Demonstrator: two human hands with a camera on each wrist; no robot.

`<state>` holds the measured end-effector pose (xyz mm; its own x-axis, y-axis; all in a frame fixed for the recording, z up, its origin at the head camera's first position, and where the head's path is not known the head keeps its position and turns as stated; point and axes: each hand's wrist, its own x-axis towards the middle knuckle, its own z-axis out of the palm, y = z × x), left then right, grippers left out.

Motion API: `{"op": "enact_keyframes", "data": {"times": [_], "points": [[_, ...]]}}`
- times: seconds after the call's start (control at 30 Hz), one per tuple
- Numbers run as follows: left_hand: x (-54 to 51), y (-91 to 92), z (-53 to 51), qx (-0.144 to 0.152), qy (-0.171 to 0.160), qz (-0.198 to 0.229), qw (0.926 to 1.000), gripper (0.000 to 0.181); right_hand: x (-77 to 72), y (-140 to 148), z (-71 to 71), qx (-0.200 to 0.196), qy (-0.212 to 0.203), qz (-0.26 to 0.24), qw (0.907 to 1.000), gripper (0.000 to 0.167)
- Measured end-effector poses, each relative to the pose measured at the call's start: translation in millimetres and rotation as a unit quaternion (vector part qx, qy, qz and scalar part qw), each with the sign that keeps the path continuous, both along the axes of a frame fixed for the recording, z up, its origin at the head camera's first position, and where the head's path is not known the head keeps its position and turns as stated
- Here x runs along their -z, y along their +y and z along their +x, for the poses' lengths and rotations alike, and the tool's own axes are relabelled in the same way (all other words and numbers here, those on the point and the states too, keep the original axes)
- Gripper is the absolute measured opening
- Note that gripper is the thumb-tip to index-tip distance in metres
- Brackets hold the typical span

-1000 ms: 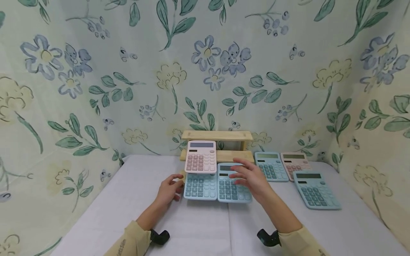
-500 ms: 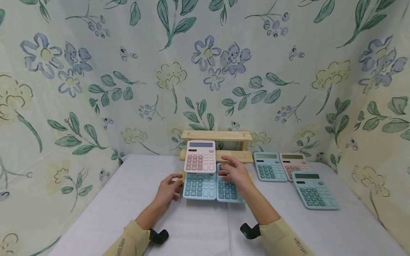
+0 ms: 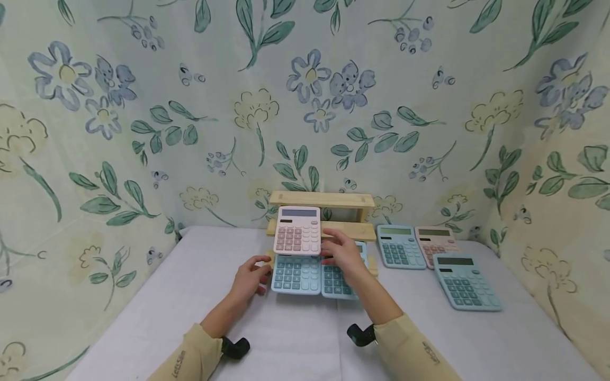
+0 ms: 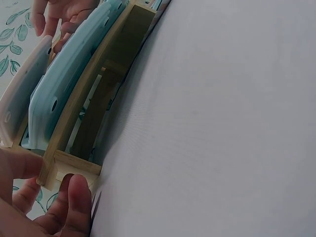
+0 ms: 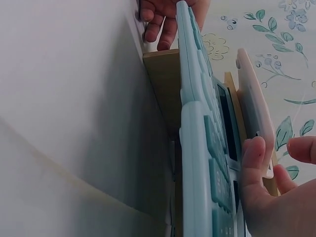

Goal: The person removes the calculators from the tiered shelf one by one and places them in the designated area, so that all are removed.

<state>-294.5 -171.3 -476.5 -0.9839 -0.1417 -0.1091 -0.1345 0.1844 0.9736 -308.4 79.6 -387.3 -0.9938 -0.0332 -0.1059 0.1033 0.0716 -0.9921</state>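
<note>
A two-tier wooden rack (image 3: 350, 231) stands against the back cloth. On its left, a pink calculator (image 3: 298, 230) leans above a blue calculator (image 3: 296, 275); a second blue calculator (image 3: 335, 280) sits beside that one, partly covered by my right hand (image 3: 344, 257). My right fingers reach the pink calculator's right edge. In the right wrist view the thumb (image 5: 253, 155) touches its lower corner, while the index finger stands apart from it. My left hand (image 3: 248, 279) holds the rack's left end, its fingers (image 4: 76, 202) about the wooden corner in the left wrist view.
To the right on the white-covered table (image 3: 229, 243) lie a blue calculator (image 3: 402, 247), a pink one (image 3: 434, 241) partly overlapped, and another blue one (image 3: 467, 283) nearer the front. Floral cloth (image 3: 305, 106) hangs behind and at both sides.
My right hand has moved left across the right blue calculator to the pink calculator's edge. My left hand has stayed at the rack's left end.
</note>
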Motion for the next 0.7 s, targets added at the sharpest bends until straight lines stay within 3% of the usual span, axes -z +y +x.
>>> {"op": "enact_keyframes", "data": {"times": [0.7], "points": [[-1.1, 0.2, -0.1, 0.000, 0.003, -0.001, 1.0000, 0.031, 4.5, -11.8, -3.0, -0.036, 0.002, -0.024, 0.9991, 0.052]]}}
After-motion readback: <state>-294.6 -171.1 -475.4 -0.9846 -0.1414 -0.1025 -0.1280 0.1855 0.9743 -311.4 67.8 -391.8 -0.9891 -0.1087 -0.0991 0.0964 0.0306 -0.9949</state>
